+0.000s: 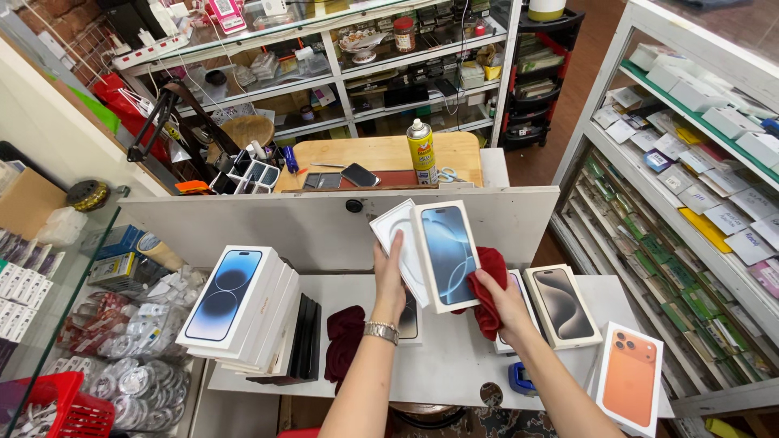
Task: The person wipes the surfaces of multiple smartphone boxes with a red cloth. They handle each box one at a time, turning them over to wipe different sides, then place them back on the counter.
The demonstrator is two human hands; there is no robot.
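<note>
My left hand (389,272) grips two white phone boxes (442,253) held upright above the white table (454,357); the front box shows a blue phone picture. My right hand (505,300) presses a dark red cloth (489,292) against the right edge of the front box. A silver watch sits on my left wrist. A second dark red cloth (344,341) lies on the table below my left arm.
A stack of white phone boxes (239,308) and black boxes (304,341) stands at the left. More boxes lie at the right: a grey-phone one (561,304) and an orange one (629,377). A spray can (420,152) stands on the wooden counter beyond the partition. Shelves of packaged goods flank both sides.
</note>
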